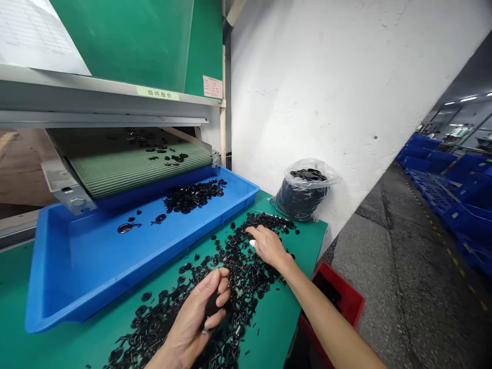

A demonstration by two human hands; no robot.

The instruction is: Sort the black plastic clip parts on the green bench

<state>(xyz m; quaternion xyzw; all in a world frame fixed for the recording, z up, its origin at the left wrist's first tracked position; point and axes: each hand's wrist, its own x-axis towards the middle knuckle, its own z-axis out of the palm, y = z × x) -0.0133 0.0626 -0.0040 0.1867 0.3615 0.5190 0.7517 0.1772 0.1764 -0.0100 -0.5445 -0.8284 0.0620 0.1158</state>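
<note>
Small black plastic parts point(240, 266), many of them round discs and thin pieces, lie in a long loose heap across the green tabletop. My left hand point(200, 312) hovers low over the near part of the heap, palm turned inward and fingers curled; what they hold, if anything, is hidden in the dark hollow of the palm. Farther back, my right hand point(267, 246) reaches into the heap, its fingertips apart and touching the parts. A white cover sits on one of its fingers.
A blue tray point(142, 261) with more black parts stands left, under the end of a green conveyor belt point(146, 164). A clear plastic bag point(302, 192) full of black parts leans by the white wall. Beside the table's right edge is a red bin point(355, 302).
</note>
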